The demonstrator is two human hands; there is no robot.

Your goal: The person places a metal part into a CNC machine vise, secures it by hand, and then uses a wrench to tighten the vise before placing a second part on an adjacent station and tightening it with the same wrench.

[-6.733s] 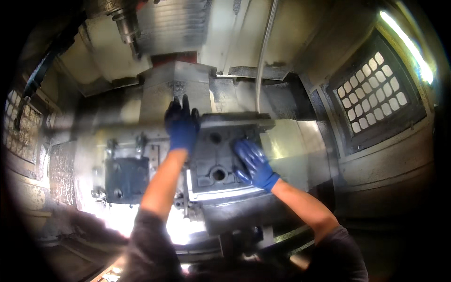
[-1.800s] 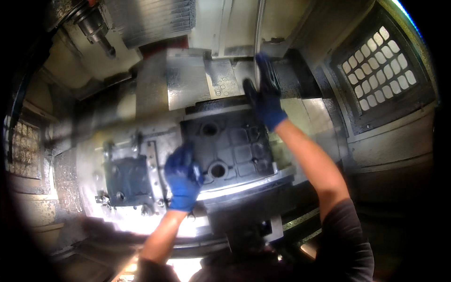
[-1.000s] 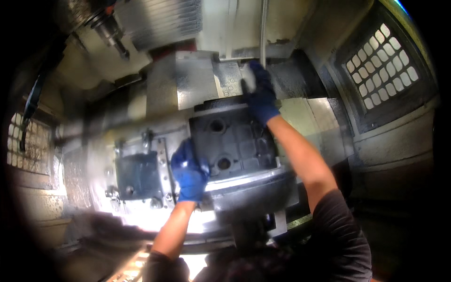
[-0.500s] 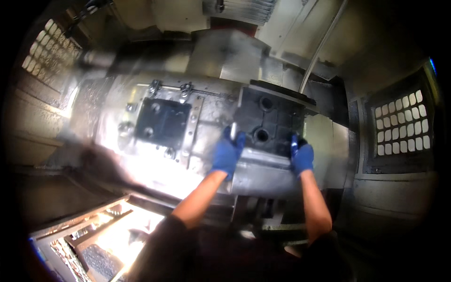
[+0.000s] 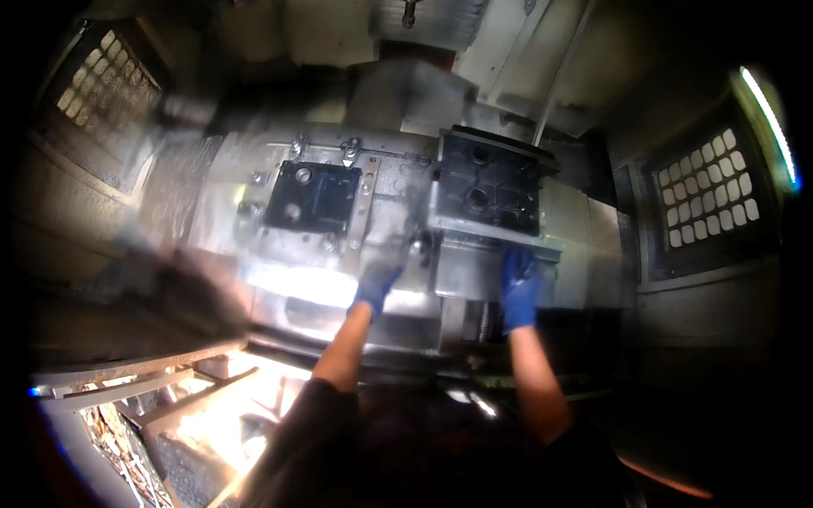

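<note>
Two blue-gloved hands near a dark plate

The dark plate (image 5: pixel 504 179), pierced by two round holes, lies flat in the vise (image 5: pixel 466 271), on the right part of the metal surface (image 5: pixel 394 203). The right hand (image 5: pixel 520 279) is below the plate, over the front of the vise, fingers pointing away from the person. It is blurred, so whether it is open or closed, or touching the metal, I cannot tell. The left hand (image 5: pixel 375 289) is well left of it, over the surface's front part, beside the vise. It too is smeared by blur; its grip cannot be made out.

Farther left, apart from both hands, sits a second plate (image 5: pixel 326 196), smaller and dark, with a drilled strip (image 5: pixel 367 199) along its right side and two clamps (image 5: pixel 351 151) behind it. A tool (image 5: pixel 408 13) hangs at the top, and a hose (image 5: pixel 563 72) slants down behind the vise. Grid windows (image 5: pixel 710 188) flank the scene; a lamp (image 5: pixel 771 127) glows at right.
</note>
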